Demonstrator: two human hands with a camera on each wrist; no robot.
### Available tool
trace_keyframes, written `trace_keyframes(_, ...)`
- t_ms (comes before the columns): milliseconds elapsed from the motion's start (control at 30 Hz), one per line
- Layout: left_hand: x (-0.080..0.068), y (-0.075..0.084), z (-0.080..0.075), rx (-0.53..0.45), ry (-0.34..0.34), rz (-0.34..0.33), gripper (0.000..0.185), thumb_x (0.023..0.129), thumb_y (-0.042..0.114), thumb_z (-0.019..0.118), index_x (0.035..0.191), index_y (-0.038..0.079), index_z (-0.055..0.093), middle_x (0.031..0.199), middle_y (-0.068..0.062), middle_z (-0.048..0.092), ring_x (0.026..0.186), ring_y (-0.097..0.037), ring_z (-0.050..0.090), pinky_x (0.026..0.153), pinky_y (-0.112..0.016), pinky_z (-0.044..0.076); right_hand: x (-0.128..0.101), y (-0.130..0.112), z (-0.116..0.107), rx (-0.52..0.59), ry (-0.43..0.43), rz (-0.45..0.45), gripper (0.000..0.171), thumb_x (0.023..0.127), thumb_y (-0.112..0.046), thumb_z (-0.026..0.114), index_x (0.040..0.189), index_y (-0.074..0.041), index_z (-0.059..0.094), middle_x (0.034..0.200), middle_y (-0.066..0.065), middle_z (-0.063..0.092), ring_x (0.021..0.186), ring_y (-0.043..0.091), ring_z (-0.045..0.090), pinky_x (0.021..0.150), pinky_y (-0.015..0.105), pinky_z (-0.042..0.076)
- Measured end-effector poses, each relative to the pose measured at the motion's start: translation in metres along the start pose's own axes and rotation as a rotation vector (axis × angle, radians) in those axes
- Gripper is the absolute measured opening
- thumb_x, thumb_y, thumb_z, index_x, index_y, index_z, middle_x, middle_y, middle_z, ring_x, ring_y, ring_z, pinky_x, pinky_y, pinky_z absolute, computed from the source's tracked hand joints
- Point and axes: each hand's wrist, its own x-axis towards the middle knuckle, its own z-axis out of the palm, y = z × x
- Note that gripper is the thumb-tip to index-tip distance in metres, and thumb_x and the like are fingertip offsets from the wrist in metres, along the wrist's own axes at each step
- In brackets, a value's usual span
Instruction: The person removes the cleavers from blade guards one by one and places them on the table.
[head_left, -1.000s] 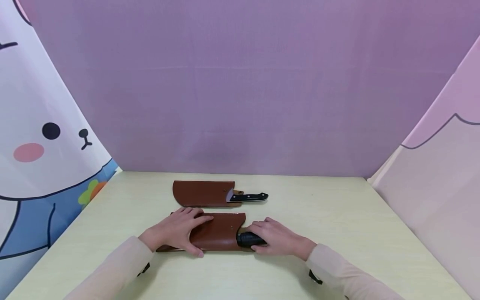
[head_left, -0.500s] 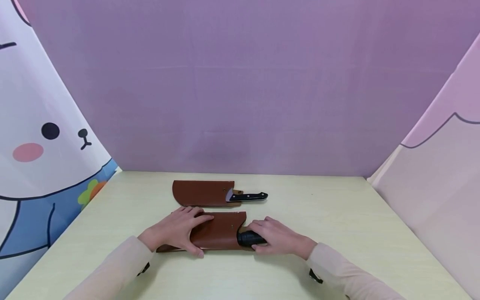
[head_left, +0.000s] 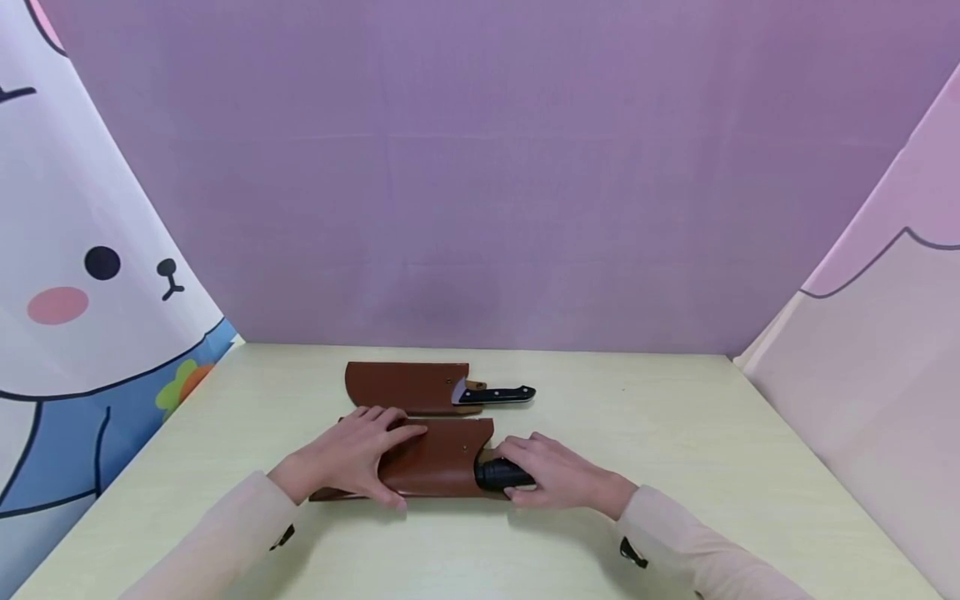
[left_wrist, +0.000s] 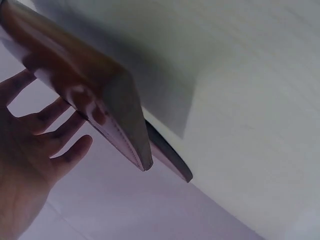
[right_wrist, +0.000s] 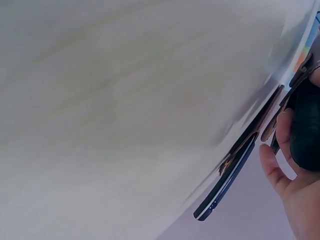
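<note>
A brown leather knife sheath [head_left: 438,458] lies lengthwise in front of me in the head view, a black knife handle [head_left: 498,475] sticking out of its right end. My left hand [head_left: 348,454] grips the sheath across its left half, thumb along the near edge and fingers over the far one. Around the handle curls my right hand [head_left: 558,477], covering its end. The blade is hidden inside the leather. From the left wrist, the sheath [left_wrist: 70,70] casts a broad shadow on the table. The right wrist view shows the rounded black handle [right_wrist: 306,132] against my palm.
Just behind lies a second brown sheath [head_left: 405,387], holding a knife with a black riveted handle [head_left: 498,394]. All of it is on a pale wooden table [head_left: 675,433]. A purple cloth backdrop [head_left: 525,208] closes off the back, with printed panels at both sides.
Both hands keep their grip. The near sheath has shifted slightly up in the head view, closer to the far sheath, and the left hand has moved a little with it.
</note>
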Motion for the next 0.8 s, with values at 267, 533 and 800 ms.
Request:
trace_keyframes(267,-0.002,0.003,-0.007,0.041,0.024,0.009,0.098,0.056,0.082,0.057,0.134,0.023,0.046,0.123,-0.007,0.048,0.103,-0.022,0.047,0.084,-0.043,0.038,-0.001,-0.001,-0.002,-0.001,0.024,-0.01,0.035,0.081,-0.028,0.062,0.112,-0.018,0.051,0.1,-0.009,0.056,0.075,-0.001,0.045,0.071,0.019,0.039)
trace_keyframes(533,-0.003,0.006,-0.011,0.072,0.045,0.013,0.098,0.056,0.081,0.058,0.134,0.023,0.046,0.122,-0.008,0.048,0.103,-0.023,0.048,0.084,-0.044,0.039,-0.002,-0.004,-0.001,0.013,0.057,-0.003,0.03,0.08,-0.026,0.062,0.107,-0.019,0.052,0.096,-0.012,0.054,0.073,-0.002,0.044,0.069,0.018,0.037)
trace_keyframes(800,-0.006,0.007,-0.014,0.076,0.046,0.006,0.098,0.056,0.081,0.058,0.135,0.024,0.044,0.124,-0.009,0.047,0.106,-0.024,0.048,0.087,-0.045,0.038,-0.003,-0.007,-0.002,0.027,0.092,0.011,0.034,0.079,-0.025,0.063,0.111,-0.021,0.052,0.1,-0.013,0.056,0.075,-0.002,0.045,0.069,0.018,0.036)
